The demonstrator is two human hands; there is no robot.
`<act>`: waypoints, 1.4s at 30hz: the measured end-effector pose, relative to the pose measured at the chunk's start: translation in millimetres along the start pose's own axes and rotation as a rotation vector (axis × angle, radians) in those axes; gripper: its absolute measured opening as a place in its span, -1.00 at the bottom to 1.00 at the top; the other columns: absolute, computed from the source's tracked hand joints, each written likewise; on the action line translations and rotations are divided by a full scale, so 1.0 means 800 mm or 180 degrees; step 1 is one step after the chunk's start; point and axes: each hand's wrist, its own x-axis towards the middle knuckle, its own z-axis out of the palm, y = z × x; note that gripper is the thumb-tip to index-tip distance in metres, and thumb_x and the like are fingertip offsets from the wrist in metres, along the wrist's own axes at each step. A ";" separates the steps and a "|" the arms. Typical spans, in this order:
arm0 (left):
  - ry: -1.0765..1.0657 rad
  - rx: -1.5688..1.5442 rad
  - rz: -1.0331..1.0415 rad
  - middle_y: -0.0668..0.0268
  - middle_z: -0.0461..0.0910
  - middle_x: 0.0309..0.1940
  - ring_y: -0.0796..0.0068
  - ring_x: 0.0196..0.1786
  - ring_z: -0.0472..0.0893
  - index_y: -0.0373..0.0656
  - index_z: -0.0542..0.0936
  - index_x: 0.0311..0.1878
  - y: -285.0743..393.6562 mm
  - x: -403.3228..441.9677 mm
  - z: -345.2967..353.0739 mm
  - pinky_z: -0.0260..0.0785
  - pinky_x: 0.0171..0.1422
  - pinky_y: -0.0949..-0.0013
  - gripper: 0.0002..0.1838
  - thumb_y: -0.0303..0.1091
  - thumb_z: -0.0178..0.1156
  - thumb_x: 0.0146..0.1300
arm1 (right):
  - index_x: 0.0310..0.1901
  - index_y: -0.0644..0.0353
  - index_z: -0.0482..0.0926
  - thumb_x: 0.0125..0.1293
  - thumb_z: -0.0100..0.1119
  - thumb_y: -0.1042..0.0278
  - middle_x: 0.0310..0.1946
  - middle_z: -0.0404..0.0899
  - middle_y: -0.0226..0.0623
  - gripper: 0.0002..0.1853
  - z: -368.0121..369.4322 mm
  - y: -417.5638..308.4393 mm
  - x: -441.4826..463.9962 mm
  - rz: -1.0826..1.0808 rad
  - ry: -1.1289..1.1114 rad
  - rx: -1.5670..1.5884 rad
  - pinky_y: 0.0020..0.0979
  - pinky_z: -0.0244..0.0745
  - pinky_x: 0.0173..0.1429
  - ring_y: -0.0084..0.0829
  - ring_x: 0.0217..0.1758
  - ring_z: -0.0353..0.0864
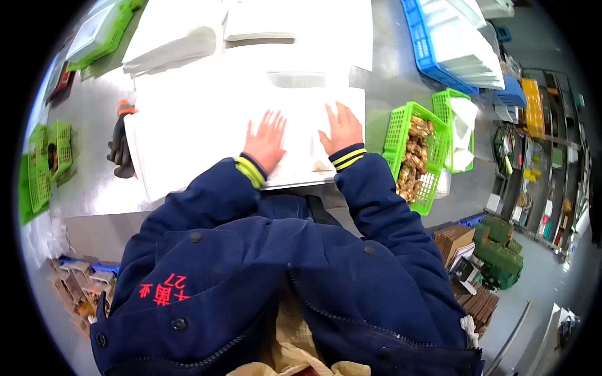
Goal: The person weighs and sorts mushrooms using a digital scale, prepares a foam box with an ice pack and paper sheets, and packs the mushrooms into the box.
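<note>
My left hand [266, 143] lies flat with spread fingers on a stack of large white sheets [194, 125]. To its right, my right hand [343, 130] rests on the same sheets, fingers extended and the thumb pointing inward. Between the hands, near the front edge, the top sheet looks folded or raised, though glare hides the detail. Neither hand holds anything. Close to my right sleeve stands a green basket [392, 141] with brown-gold lumpy pieces [414, 153] in it.
Black and orange gloves [121, 141] lie left of the sheets on the metal table [94, 194]. More white paper stacks [260, 22] sit behind. At the right are a second green basket [442, 103] and a blue crate [421, 44]; green baskets [39, 169] stand far left.
</note>
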 end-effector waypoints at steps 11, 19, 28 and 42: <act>0.0181 -0.0102 -0.0313 -0.03 0.29 0.17 0.06 0.22 0.31 -0.29 0.23 0.21 -0.052 -0.008 -0.027 0.21 0.23 0.15 -0.36 -0.28 0.17 0.07 | 0.08 0.32 0.32 -0.04 0.25 0.24 0.01 0.35 0.13 -0.38 -0.006 -0.024 -0.038 0.0286 0.0012 0.1005 -0.18 0.23 0.18 0.02 0.11 0.31; -0.1476 0.2606 0.0280 -0.14 0.10 0.27 -0.02 0.38 -0.01 -0.46 0.21 0.21 -0.013 0.027 0.032 -0.33 0.45 0.07 -0.47 -0.32 -0.24 0.22 | -0.30 0.01 0.48 -0.24 0.30 0.20 -0.25 0.37 -0.27 -0.63 0.055 -0.093 -0.001 -0.0286 -0.0906 -0.0480 -0.18 0.34 -0.17 -0.26 -0.11 0.37; -0.1519 0.2558 0.0259 -0.16 0.19 0.21 -0.04 0.34 0.09 -0.45 0.29 0.15 -0.020 0.028 0.050 -0.25 0.43 0.07 -0.49 -0.29 -0.22 0.20 | -0.17 0.01 0.44 -0.25 0.32 0.22 -0.09 0.35 -0.25 -0.51 0.020 -0.074 0.004 -0.0561 -0.1280 0.0249 -0.12 0.25 -0.05 -0.22 0.07 0.28; 0.0436 0.0341 -0.0385 0.17 0.55 -0.41 0.17 -0.24 0.55 -0.15 0.52 -0.39 -0.191 0.406 -0.035 0.40 -0.16 0.20 -0.90 -0.40 0.03 0.10 | -0.30 0.26 0.52 -0.10 0.23 0.52 -0.41 0.54 -0.19 -0.76 0.029 0.028 0.045 0.0017 0.0875 0.1988 -0.29 0.37 -0.19 -0.18 -0.33 0.52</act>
